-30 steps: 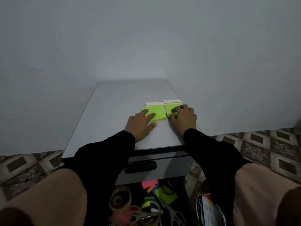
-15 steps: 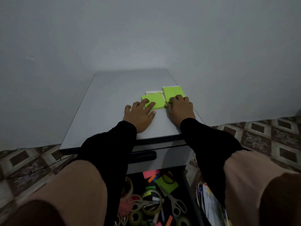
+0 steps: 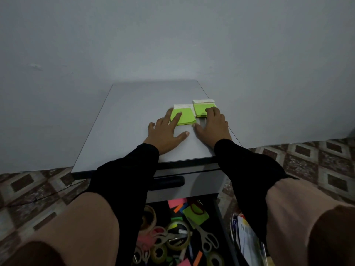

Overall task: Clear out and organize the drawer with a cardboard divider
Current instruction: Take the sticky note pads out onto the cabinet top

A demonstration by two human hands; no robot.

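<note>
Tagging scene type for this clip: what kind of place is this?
Probably a home or small office corner: a grey drawer cabinet against a bare wall, a patterned tiled floor, and an open drawer crammed with tape, scissors and sticky notes.

Looks like home/office corner: grey drawer unit [image 3: 134, 120] vs plain wall [image 3: 172, 35], patterned floor tiles [image 3: 317, 160], open drawer [image 3: 221, 217] w/ tape, scissors, sticky notes.

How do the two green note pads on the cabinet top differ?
The left pad lies nearer the person, with a curled front corner; the right pad lies farther back, flat-edged. The left hand rests straight fingers on the left pad; the right hand touches the right one. Both are green, each fronting a white strip.
</note>
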